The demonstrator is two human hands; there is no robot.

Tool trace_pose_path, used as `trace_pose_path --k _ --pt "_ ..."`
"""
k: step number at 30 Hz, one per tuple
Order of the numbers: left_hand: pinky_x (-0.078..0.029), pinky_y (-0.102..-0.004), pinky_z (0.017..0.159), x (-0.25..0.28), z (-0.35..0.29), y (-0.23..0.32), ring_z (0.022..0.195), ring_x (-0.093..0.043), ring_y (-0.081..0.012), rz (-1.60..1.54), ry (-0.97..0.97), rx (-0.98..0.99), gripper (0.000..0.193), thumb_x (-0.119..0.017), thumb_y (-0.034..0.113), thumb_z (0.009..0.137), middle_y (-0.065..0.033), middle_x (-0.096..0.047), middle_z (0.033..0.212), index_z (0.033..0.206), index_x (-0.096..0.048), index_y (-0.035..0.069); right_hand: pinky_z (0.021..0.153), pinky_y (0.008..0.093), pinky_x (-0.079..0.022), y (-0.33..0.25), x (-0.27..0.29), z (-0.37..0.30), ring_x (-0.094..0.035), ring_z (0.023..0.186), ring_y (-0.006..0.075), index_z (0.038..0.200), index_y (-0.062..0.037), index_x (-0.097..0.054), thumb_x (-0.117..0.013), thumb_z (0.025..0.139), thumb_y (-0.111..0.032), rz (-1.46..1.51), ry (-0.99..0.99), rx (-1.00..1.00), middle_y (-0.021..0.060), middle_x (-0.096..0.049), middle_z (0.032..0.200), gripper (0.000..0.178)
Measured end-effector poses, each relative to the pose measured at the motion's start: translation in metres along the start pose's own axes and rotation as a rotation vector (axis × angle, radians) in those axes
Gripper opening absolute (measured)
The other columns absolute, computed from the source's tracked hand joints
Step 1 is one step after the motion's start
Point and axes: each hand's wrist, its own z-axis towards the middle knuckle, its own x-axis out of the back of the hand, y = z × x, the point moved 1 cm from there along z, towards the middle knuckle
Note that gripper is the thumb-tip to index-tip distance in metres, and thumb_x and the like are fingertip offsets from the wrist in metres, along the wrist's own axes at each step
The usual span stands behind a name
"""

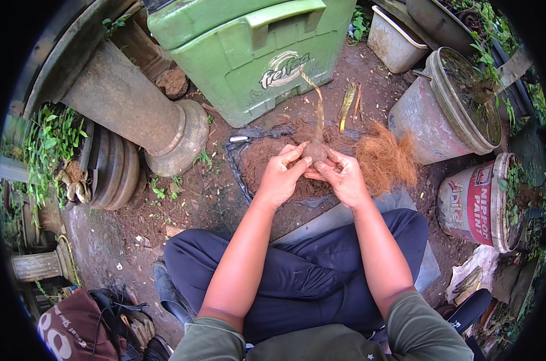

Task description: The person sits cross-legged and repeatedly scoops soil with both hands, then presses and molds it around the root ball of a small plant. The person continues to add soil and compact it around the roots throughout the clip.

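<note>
In front of your crossed legs, just above the middle of a low bed of loose soil, you held a rounded, earth-brown clump with a rough, crumbly skin (315,152). A long, thin, dry tan stalk (319,114) rose from its top and bent over toward the left at its upper end. Your left hand (286,169) met the clump's left side, its grip pinching it between thumb and fingers; your right hand (343,174) met the other side, its grip likewise pinching the clump, with the thumb laid across the near face. Soil smudged your fingers.

Beneath your hands, the crumbly reddish-brown soil (256,157) lay on a crinkled black plastic sheet (232,159), whose thin edges curled up around it. Just beside your right hand sat a springy, tangled mound of orange-brown fibre (384,159), its wiry strands spilling toward a scuffed, round, off-white plastic bucket (426,117). Beyond the soil lay a limp, flat, yellow-green leaf strip (347,106), and behind it stood a boxy, moulded green plastic chest (222,69) with a jutting handle. To the left, a smooth, weathered grey pedestal (125,99) flared into a ringed round foot on the damp, bare earth.
</note>
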Motion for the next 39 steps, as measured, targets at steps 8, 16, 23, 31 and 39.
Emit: trace_pose_path --k 8,16,23,31,39 --pt "-0.046 -0.0259 0.094 -0.001 -0.001 -0.001 0.105 -0.056 -0.0102 -0.120 -0.003 -0.012 0.039 -0.071 0.007 0.099 -0.0015 -0.060 0.105 0.135 -0.066 -0.008 0.102 0.0412 -0.061 -0.003 0.001 -0.003 -0.069 0.117 0.0241 0.143 0.0090 -0.052 -0.059 0.106 -0.004 0.093 -0.020 0.006 0.0161 -0.065 0.134 0.040" --pt "-0.051 -0.0313 0.096 -0.009 -0.009 0.009 0.111 -0.061 -0.0145 0.692 0.047 -0.195 0.046 -0.090 0.014 0.081 -0.0058 -0.068 0.111 0.121 -0.075 -0.003 0.082 0.0316 -0.062 0.005 0.001 0.000 -0.071 0.095 0.0160 0.126 0.0014 -0.060 -0.068 0.103 -0.022 -0.004 0.167 -0.142 0.0106 -0.068 0.117 0.033" --pt "-0.051 -0.0336 0.099 -0.010 -0.001 0.001 0.112 -0.062 -0.0185 0.114 0.062 0.044 0.044 -0.076 0.003 0.086 -0.0073 -0.069 0.117 0.129 -0.068 -0.002 0.068 0.0311 -0.062 0.006 0.005 0.000 -0.074 0.083 0.0198 0.111 -0.0005 -0.064 -0.059 0.105 -0.017 0.096 0.355 -0.152 0.0116 -0.071 0.105 0.018" --pt "-0.051 -0.0319 0.095 -0.010 -0.002 -0.009 0.107 -0.062 -0.0174 0.148 0.072 0.111 0.040 -0.064 -0.003 0.087 -0.0075 -0.069 0.120 0.127 -0.068 0.000 0.057 0.0239 -0.051 0.005 0.001 0.002 -0.066 0.070 0.0116 0.103 -0.0044 -0.067 -0.068 0.102 -0.017 0.045 0.388 -0.225 0.0062 -0.071 0.090 0.013" --pt "-0.052 -0.0318 0.092 -0.013 -0.004 -0.013 0.102 -0.064 -0.0183 0.106 0.063 0.105 0.036 -0.060 -0.003 0.086 -0.0085 -0.065 0.117 0.121 -0.070 -0.002 0.049 0.0225 -0.043 0.009 0.003 0.006 -0.057 0.054 0.0077 0.095 -0.0045 -0.069 -0.074 0.101 -0.028 -0.132 0.447 -0.263 0.0021 -0.064 0.073 0.024"
